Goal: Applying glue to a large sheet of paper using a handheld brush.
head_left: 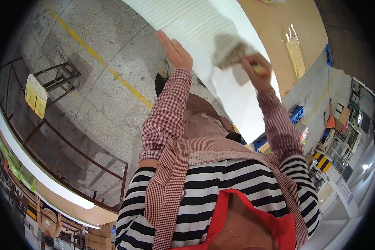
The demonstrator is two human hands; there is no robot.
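Observation:
A wide brush [230,57] with a brownish head is pressed to, or held just over, a white sheet [246,108]; motion blurs it. My right hand [258,73] is closed round its handle, part of which shows yellow and red. Rows of thin lines cross the far part of the sheet, while its near part looks plain white. At the sheet's left edge is my left hand [178,53], fingers stretched out, holding nothing. Whether its palm touches the edge cannot be made out.
A tan board [275,25] with a glossy yellowish strip [295,52] lies under and right of the sheet. Left on the concrete floor stands a stool [37,95] near a metal frame [71,146]. Blue crates [296,114] are at right; another person [50,221] is far lower left.

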